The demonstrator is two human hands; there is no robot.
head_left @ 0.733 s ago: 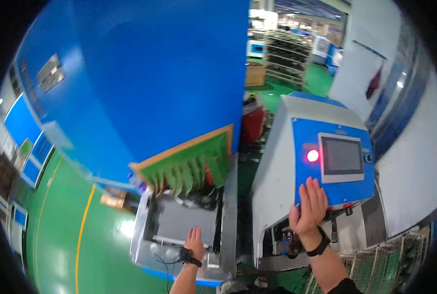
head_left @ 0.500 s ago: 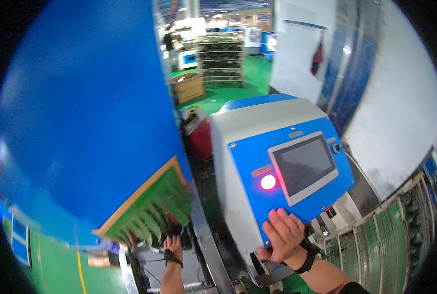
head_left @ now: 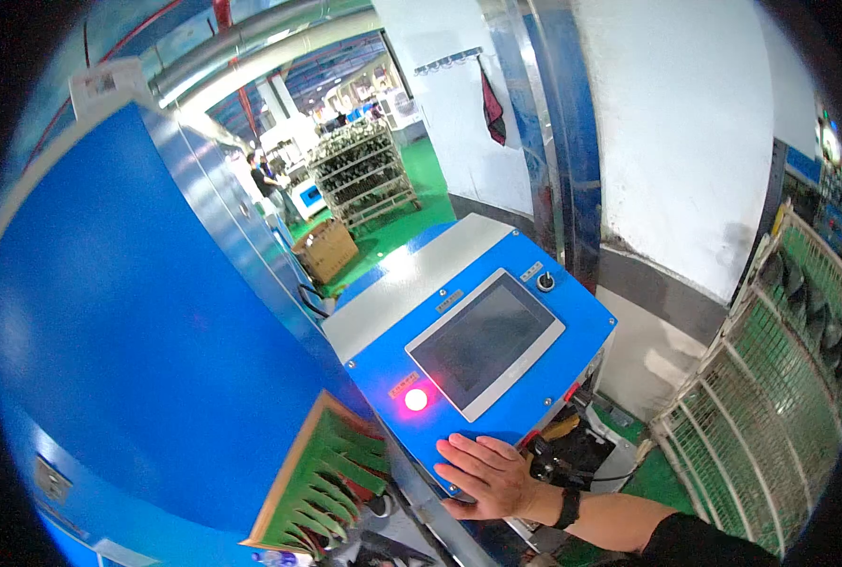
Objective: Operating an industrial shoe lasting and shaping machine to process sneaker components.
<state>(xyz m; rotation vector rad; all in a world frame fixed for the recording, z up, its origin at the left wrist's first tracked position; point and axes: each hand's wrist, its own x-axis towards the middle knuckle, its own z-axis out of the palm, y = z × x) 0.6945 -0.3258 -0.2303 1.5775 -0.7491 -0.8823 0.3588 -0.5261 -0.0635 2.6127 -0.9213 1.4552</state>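
Note:
My right hand (head_left: 485, 480) lies on the lower left edge of a blue control panel (head_left: 577, 326), fingers stretched out and nothing held. A dark band is round its wrist. Just above the fingers a round button (head_left: 416, 400) glows red. Beside it is a grey-framed touchscreen (head_left: 487, 342) with a dark display, and a small black knob (head_left: 545, 281) sits near the panel's top corner. Left of the panel hangs a green strip curtain (head_left: 331, 487) edged in tan, cut into strips, over an opening in the blue machine. My left hand does not show.
A large blue machine housing (head_left: 156, 321) fills the left. On the right stands a wire mesh rack (head_left: 742, 406) holding dark parts. Farther off are a loaded rack trolley (head_left: 359, 175), a cardboard box (head_left: 326, 250) and people (head_left: 265, 180). A dark red cloth (head_left: 493, 111) hangs on the white wall.
My view has swung right and tilted, so the panel sits lower and turned. My left hand, earlier by the strip curtain, has left the picture. The right hand stays on the panel's edge.

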